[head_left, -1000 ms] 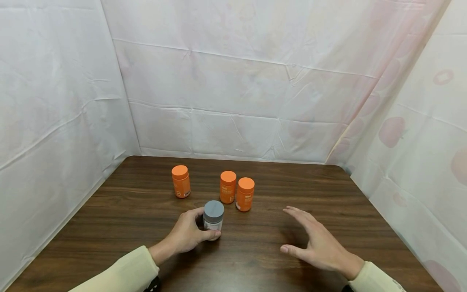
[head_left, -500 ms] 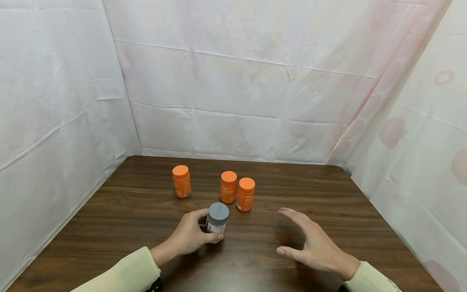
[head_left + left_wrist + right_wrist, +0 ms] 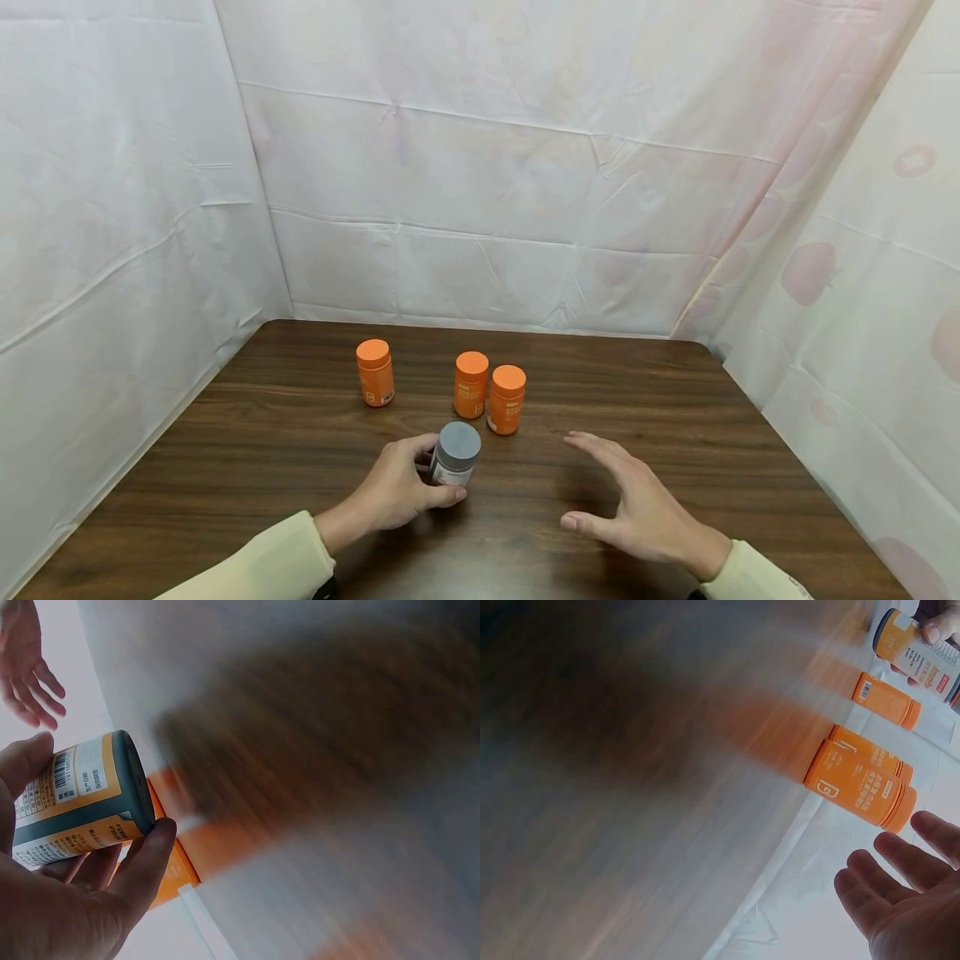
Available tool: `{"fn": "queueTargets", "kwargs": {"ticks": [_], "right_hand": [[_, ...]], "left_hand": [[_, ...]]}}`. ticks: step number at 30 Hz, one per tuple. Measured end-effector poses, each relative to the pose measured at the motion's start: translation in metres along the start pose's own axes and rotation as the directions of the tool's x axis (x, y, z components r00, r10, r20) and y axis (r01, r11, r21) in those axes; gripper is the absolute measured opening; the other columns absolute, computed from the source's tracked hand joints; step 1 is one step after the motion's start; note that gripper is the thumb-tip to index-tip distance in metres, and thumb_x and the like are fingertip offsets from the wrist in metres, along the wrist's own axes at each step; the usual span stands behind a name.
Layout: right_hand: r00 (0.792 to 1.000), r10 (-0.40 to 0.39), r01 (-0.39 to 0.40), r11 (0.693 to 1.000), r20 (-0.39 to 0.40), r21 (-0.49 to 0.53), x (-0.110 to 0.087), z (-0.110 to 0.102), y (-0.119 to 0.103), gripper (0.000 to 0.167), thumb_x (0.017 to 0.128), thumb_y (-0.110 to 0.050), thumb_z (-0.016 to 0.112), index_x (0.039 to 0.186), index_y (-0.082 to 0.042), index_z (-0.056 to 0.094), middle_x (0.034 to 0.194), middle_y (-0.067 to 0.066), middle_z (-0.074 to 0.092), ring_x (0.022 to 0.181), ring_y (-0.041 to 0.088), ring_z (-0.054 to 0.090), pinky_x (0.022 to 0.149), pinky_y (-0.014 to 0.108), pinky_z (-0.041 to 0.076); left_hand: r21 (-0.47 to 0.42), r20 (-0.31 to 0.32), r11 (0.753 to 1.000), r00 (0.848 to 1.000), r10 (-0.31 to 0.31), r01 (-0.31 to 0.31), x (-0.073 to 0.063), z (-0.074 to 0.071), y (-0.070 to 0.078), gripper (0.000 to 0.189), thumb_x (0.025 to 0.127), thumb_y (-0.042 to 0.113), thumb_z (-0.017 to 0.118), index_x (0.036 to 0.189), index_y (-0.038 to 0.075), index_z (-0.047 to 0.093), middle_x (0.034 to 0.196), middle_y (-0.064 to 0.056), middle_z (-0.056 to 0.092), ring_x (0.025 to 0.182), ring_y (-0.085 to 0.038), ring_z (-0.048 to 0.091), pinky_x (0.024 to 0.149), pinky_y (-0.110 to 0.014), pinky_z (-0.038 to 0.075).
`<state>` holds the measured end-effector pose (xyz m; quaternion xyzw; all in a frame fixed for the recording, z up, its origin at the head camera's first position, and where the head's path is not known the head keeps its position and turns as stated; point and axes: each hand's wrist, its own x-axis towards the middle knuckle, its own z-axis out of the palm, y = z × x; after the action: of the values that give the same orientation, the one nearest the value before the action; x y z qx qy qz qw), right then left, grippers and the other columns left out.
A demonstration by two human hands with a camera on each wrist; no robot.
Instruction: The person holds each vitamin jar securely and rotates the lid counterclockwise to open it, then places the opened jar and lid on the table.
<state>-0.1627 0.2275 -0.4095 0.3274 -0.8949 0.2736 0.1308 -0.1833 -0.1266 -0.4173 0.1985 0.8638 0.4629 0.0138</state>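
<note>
At far left on the dark wood table (image 3: 637, 383), one orange bottle (image 3: 376, 373) stands upright, apart from the other bottles. Nearer, and slightly right of it, the left hand (image 3: 393, 489) pinches the grey-capped bottle (image 3: 457, 457) between thumb and fingers, from its left side. That bottle is at the near middle of the table, its long axis close to upright but leaning a little, cap end to the right; whether its base touches the wood I cannot tell. It lies on the right side of the left hand and well to the left of the right hand, so the left, which holds it, is by far the nearer.

Beyond it and slightly right, the middle orange bottle (image 3: 471, 386) and the right orange bottle (image 3: 507, 400) stand upright just beside each other, the right one a little nearer; contact between them is not clear. Furthest right, the right hand (image 3: 637, 506) is spread, thumb well apart from the fingers, holding nothing, its palm side towards the left.

The count: three orange bottles, one grey-capped bottle, two hands
</note>
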Motion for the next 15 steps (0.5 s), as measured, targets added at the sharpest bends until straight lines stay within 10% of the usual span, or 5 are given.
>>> {"fn": "queueTargets", "kwargs": {"ticks": [15], "right_hand": [[1.000,-0.022,0.023,0.998,-0.008,0.055,0.0045,0.0038,-0.0068,0.085,0.081,-0.042,0.088,0.152,-0.025,0.044,0.151,-0.007,0.049,0.137,0.019,0.050,0.103,0.046,0.047]], "left_hand": [[-0.010,0.013,0.999,0.999,0.040,-0.040,-0.0019,0.0076,0.0087,0.050,0.076,0.030,0.093,0.120,0.019,0.070,0.105,0.009,0.072,0.094,-0.015,0.068,0.081,-0.032,0.055]]}}
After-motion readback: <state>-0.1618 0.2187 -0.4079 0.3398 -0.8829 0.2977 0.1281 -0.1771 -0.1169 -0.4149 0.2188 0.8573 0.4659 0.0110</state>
